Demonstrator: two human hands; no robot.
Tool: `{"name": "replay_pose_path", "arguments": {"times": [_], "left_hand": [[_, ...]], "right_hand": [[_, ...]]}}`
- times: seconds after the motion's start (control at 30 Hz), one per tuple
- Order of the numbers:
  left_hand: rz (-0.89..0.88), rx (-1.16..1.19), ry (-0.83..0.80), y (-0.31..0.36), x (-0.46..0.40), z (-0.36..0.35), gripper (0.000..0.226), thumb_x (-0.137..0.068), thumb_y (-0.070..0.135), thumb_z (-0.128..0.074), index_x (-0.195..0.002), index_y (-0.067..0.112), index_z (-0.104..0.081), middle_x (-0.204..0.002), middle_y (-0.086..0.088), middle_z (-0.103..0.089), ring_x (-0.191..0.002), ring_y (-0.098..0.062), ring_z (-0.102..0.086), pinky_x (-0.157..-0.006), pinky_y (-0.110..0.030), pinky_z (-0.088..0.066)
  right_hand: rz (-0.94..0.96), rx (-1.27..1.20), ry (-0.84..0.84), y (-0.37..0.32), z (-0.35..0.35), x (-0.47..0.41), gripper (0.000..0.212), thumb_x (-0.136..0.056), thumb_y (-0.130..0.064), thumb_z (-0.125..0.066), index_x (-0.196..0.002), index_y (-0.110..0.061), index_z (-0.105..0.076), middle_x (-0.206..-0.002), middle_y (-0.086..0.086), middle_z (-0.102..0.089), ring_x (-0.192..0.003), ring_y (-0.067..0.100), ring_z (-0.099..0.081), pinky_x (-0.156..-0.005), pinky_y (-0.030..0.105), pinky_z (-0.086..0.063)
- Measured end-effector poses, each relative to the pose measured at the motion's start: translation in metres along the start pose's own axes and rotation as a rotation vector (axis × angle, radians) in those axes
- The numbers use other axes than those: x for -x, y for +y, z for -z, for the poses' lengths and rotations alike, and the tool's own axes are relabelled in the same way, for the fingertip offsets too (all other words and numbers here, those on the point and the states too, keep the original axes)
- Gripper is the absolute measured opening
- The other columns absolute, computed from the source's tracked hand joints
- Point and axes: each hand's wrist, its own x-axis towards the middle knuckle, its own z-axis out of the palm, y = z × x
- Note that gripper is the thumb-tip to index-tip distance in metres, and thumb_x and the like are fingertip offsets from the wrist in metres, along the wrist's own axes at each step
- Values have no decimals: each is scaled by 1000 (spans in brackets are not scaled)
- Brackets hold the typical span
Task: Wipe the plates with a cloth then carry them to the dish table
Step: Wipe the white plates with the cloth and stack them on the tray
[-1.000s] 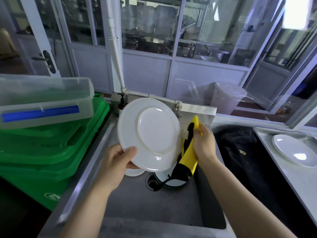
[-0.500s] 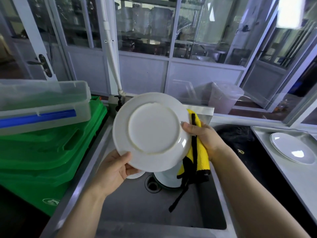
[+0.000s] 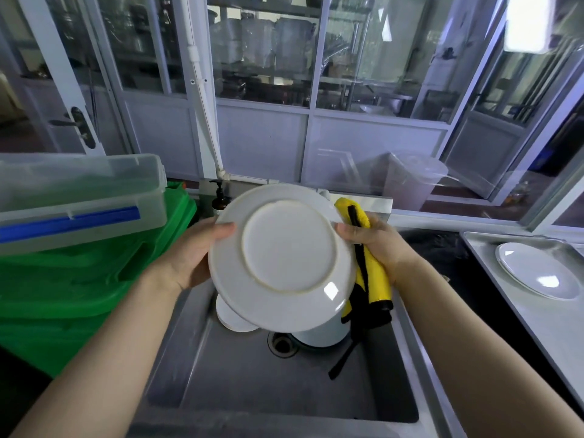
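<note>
While both hands grip, plate (image 3: 284, 263) underside faces camera.

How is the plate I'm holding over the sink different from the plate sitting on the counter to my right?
The held plate is tilted, its underside and foot ring facing you; the counter plate lies flat, face up. The held plate is gripped at its edges by the left hand and the right hand, which also holds the yellow cloth; the counter plate rests untouched on the steel counter. Both are round, white and plain.
</note>
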Motion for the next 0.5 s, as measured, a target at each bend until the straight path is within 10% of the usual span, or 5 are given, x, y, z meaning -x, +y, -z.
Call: {"name": "replay_pose_path", "arguments": {"times": [0.13,0.5], "left_hand": [[-86,108,142,-9,-5,-11,32,-72,27,-55,-99,13,-64,-79,-4,-74,-74,-20,-71,-63,-32,-57],[-373,158,544,-22,-29,-57,19,-68,42,-68,-82,29,-74,-83,7,-74,-82,-14,-69,-59,-28,-54]], "right_hand": [[211,386,351,6,-1,-7,28,-96,-38,-52,-91,-16,-69,-79,-7,-69,-73,6,-62,-71,25,-51],[575,1040,361,21,-39,10,49,-94,-29,-45,-141,-16,-45,-138,13,-41,-121,36,-44,-102,40,-38]]}}
